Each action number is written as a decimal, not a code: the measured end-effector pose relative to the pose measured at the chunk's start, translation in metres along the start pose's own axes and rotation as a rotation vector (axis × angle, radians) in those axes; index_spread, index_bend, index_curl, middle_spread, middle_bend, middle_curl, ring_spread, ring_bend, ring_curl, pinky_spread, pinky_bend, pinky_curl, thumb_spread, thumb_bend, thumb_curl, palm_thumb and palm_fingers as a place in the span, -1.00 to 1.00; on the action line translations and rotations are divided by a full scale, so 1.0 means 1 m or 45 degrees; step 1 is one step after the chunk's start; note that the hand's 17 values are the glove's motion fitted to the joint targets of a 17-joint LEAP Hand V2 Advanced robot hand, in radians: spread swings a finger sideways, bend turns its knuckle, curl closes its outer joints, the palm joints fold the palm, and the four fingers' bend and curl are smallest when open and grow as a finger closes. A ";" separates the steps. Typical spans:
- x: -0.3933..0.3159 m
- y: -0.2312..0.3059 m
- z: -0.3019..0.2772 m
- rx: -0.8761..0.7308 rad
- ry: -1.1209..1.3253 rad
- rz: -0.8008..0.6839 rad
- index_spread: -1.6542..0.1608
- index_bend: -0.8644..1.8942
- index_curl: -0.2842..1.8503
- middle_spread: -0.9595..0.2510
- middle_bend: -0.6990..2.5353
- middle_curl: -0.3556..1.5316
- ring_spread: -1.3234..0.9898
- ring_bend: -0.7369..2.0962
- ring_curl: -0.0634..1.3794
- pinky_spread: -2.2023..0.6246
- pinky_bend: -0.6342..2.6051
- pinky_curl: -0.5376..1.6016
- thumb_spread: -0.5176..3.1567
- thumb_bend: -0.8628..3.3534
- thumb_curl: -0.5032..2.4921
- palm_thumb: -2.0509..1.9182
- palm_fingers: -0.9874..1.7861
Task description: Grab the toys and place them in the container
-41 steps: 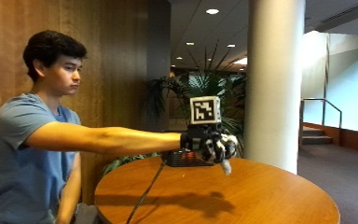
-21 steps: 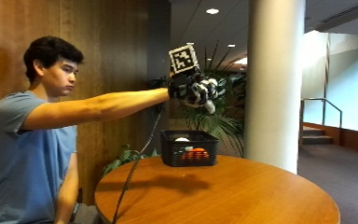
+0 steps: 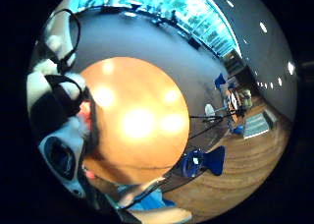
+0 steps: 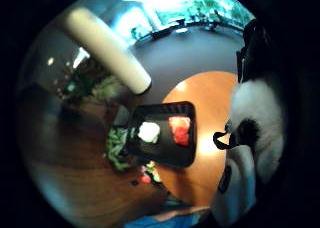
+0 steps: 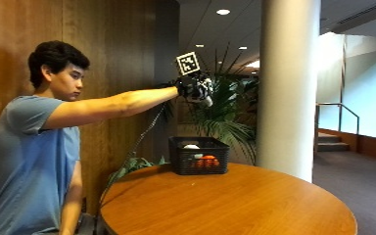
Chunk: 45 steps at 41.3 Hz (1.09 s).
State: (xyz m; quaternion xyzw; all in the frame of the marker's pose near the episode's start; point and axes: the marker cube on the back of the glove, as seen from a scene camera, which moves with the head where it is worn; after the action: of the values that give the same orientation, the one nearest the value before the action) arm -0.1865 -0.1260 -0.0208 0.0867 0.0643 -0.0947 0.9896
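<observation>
Black-and-white plush toy [image 4: 252, 138] gripped in gloved right hand [image 5: 194, 88], fingers curled round it; looks like panda, view too close to be sure. Held high, well above black crate [image 5: 198, 155], at roughly 12 o'clock from it. Crate at table's [image 5: 240, 205] far edge, about 11 o'clock on round top. Inside crate: white toy [image 4: 149, 132] beside red-orange toy [image 4: 180, 130]. Beyond table: white column [image 5: 289, 88], potted plant [image 5: 223, 117].

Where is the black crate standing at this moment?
In the outside view, the black crate stands on the round wooden table near its far edge, below the raised right hand.
</observation>
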 end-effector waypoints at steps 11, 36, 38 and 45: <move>-0.020 0.034 0.042 -0.078 -0.287 -0.082 0.40 -0.12 -0.28 -0.27 -0.30 0.01 -0.22 0.33 -0.12 0.24 0.08 -0.06 -0.41 -0.50 0.00 0.42 0.48; -0.051 0.071 0.116 -0.423 -0.212 -0.341 0.43 -0.34 -0.28 0.33 -0.50 0.00 0.02 0.15 -0.17 0.34 0.30 0.03 -0.19 -0.65 -0.19 0.09 -0.27; -0.050 0.071 0.113 -0.408 -0.221 -0.362 0.42 -0.35 -0.33 0.42 -0.49 -0.03 0.04 0.12 -0.24 0.36 0.32 0.00 -0.18 -0.63 -0.21 0.07 -0.28; -0.028 0.072 0.108 -0.439 -0.113 -0.313 0.43 -0.29 -0.40 0.57 -0.47 -0.10 0.13 0.04 -0.38 0.46 0.38 -0.02 -0.15 -0.62 -0.28 0.02 -0.38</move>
State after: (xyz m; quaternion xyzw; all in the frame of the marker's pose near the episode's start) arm -0.1873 -0.0714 0.1003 -0.0967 0.0460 -0.2062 0.9726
